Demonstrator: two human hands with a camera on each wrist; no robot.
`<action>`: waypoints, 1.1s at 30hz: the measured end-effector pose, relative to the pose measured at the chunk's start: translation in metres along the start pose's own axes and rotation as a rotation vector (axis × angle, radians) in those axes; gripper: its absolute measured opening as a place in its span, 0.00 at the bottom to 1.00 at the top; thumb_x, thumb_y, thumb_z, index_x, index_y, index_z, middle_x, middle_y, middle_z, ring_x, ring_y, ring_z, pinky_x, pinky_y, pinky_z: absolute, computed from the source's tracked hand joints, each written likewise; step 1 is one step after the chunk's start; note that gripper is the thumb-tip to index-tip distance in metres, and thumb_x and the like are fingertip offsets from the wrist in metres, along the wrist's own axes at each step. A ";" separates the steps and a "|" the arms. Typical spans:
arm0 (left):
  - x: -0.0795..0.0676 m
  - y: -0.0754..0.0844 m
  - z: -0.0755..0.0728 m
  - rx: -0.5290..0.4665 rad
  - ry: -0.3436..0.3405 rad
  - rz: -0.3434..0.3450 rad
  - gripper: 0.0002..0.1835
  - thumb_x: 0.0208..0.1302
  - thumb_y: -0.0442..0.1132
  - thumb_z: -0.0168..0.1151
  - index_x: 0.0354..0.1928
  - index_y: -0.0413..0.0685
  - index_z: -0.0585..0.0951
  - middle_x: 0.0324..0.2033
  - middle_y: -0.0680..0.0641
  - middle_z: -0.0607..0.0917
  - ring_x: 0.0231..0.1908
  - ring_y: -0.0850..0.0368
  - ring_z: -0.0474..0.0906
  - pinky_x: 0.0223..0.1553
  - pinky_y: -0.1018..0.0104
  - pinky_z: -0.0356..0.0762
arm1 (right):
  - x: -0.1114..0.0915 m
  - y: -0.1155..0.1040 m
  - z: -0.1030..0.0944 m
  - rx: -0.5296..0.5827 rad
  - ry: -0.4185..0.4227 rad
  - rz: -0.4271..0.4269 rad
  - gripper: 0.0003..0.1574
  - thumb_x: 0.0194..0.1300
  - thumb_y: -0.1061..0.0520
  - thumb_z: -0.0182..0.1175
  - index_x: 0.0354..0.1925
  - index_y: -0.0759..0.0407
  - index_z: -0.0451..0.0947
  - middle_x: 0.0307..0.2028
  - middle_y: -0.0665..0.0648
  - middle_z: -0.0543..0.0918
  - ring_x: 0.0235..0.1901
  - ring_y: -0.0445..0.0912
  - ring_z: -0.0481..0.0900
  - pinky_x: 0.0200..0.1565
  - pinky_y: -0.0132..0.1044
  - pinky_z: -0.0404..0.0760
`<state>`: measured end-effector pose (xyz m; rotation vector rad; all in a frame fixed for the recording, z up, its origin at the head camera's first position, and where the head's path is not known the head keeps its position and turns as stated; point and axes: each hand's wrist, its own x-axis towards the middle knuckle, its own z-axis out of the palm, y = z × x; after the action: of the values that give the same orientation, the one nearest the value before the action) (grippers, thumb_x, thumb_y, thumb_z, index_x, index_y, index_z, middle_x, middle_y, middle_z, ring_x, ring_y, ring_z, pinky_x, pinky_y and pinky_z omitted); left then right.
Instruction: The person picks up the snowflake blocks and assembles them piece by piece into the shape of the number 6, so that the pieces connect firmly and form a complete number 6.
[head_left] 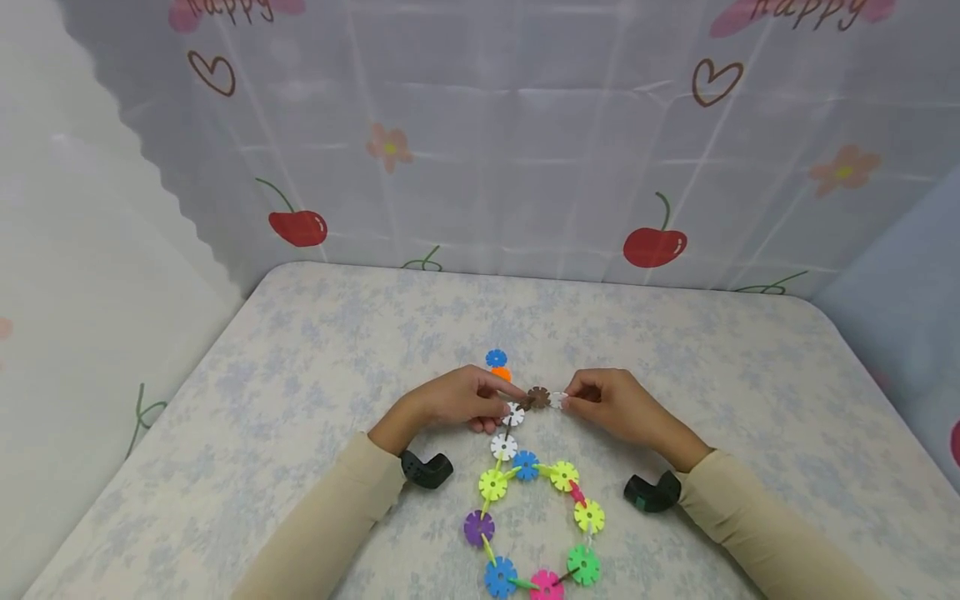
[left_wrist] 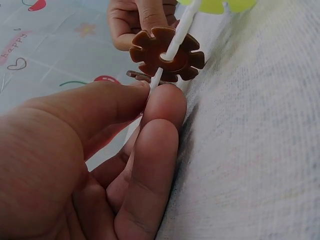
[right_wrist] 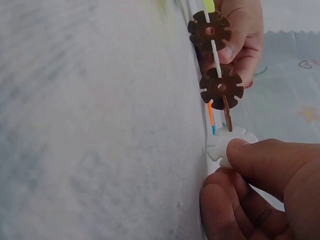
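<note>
In the head view, a chain of notched plastic discs ends in a white snowflake disc (head_left: 557, 400), next to a brown snowflake disc (head_left: 538, 397). My right hand (head_left: 611, 404) pinches that end disc between thumb and fingers; the right wrist view shows the white disc (right_wrist: 220, 146) joined to an edge-on brown piece (right_wrist: 227, 114). Further back along the chain, my left hand (head_left: 461, 398) pinches another white disc (head_left: 513, 414). Seen from the left wrist, this white disc (left_wrist: 156, 78) is edge-on, slotted to a brown disc (left_wrist: 167, 54). Fingers partly cover both pinched discs.
Below the hands, a ring of linked discs lies on the cloth-covered table (head_left: 337, 333), including a purple disc (head_left: 479, 528), a green disc (head_left: 583, 565) and a pink disc (head_left: 547, 586). A blue disc (head_left: 497, 357) and an orange disc (head_left: 501, 375) lie beyond the left hand.
</note>
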<state>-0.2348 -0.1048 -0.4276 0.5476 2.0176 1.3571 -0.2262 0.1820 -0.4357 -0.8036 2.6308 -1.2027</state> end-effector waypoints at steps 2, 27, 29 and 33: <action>0.000 0.001 0.000 0.000 -0.001 0.002 0.17 0.73 0.34 0.61 0.60 0.50 0.84 0.26 0.46 0.84 0.23 0.59 0.78 0.28 0.69 0.77 | 0.001 -0.001 0.000 -0.006 0.000 -0.016 0.07 0.66 0.62 0.69 0.32 0.51 0.83 0.29 0.45 0.84 0.28 0.40 0.78 0.31 0.34 0.77; -0.001 0.004 -0.004 0.049 -0.039 0.010 0.19 0.73 0.32 0.61 0.63 0.45 0.81 0.29 0.47 0.85 0.25 0.59 0.78 0.32 0.69 0.79 | 0.009 -0.009 0.003 -0.041 -0.016 -0.139 0.13 0.64 0.66 0.70 0.29 0.51 0.80 0.29 0.44 0.81 0.28 0.39 0.77 0.31 0.34 0.77; -0.002 0.003 -0.004 0.056 -0.037 0.006 0.18 0.72 0.32 0.61 0.62 0.46 0.82 0.29 0.46 0.85 0.25 0.58 0.78 0.32 0.68 0.79 | 0.009 -0.010 0.003 -0.033 -0.020 -0.133 0.12 0.63 0.67 0.70 0.30 0.52 0.80 0.29 0.45 0.82 0.28 0.39 0.78 0.31 0.34 0.77; -0.001 0.001 -0.004 0.058 -0.054 0.011 0.17 0.73 0.33 0.61 0.61 0.44 0.83 0.29 0.46 0.86 0.26 0.57 0.81 0.32 0.67 0.80 | 0.009 -0.010 0.002 -0.020 -0.040 -0.117 0.09 0.64 0.66 0.70 0.32 0.54 0.82 0.31 0.46 0.84 0.30 0.39 0.80 0.33 0.34 0.79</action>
<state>-0.2364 -0.1080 -0.4256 0.6151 2.0181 1.2799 -0.2290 0.1706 -0.4290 -0.9875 2.5993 -1.1767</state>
